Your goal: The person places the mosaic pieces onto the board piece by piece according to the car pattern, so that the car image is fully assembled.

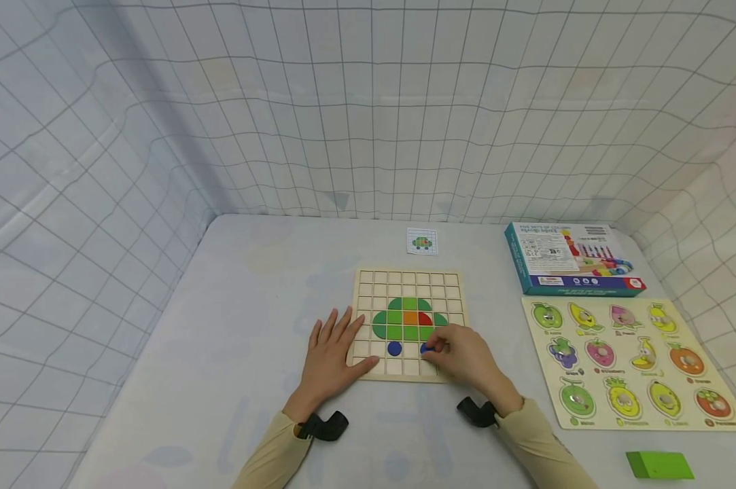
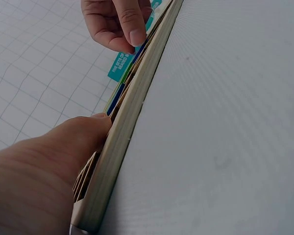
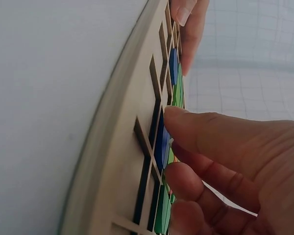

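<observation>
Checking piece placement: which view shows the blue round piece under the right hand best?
Right wrist: the blue piece sits close up in a grid cell under the right hand's fingertips. Head view shows only a sliver beside the fingers. Left wrist shows the board edge-on, piece indistinct.

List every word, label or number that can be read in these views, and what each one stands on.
"FIVE SETS OF ... BEADED": partly readable on the side of the teal cardboard toy box in the left wrist view; the rest is cut off.
Teal cardboard toy box top, head view: print too blurred to read.
Wooden fruit peg puzzle board: captions under the fruits too small to read.
Small white pattern card: picture only, no text legible.
</observation>
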Action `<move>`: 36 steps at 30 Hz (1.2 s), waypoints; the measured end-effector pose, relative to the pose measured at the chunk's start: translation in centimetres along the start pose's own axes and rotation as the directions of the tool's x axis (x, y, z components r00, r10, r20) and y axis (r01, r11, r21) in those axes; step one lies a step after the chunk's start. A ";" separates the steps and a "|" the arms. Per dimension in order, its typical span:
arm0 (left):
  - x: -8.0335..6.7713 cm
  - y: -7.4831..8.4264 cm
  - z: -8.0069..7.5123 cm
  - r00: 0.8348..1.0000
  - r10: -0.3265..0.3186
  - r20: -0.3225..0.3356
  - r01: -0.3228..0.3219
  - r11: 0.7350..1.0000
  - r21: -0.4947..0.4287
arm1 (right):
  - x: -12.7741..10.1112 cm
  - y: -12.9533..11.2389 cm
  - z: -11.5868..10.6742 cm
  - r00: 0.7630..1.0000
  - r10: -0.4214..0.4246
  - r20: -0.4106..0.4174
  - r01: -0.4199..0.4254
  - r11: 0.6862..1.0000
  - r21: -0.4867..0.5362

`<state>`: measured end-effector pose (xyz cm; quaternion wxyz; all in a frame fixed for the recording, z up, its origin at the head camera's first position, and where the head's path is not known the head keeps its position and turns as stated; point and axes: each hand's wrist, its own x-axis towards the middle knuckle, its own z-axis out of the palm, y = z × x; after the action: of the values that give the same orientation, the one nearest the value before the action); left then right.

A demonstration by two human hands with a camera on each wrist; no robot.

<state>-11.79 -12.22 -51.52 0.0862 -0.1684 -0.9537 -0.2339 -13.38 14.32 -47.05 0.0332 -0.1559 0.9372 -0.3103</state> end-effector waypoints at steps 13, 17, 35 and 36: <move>0.1 0.0 0.0 1.000 0.004 -0.006 -0.004 1.000 -0.011 | 0.1 -0.3 -0.1 1.000 -0.011 -0.006 0.011 1.000 -0.002; 0.1 -0.1 0.0 1.000 0.004 -0.005 -0.004 1.000 -0.012 | 0.1 -0.3 -0.2 1.000 -0.011 -0.006 0.011 1.000 0.000; -0.1 0.0 -0.1 1.000 0.006 -0.003 -0.006 1.000 -0.016 | 0.1 -0.2 0.0 1.000 0.005 -0.004 -0.005 1.000 0.010; -0.1 -0.1 -0.1 1.000 0.007 -0.005 -0.008 1.000 -0.015 | 0.1 -0.2 0.1 1.000 0.002 -0.004 -0.002 1.000 0.011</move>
<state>-11.73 -12.33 -51.49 0.0882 -0.1721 -0.9511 -0.2410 -13.42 14.11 -47.01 0.0324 -0.1542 0.9356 -0.3160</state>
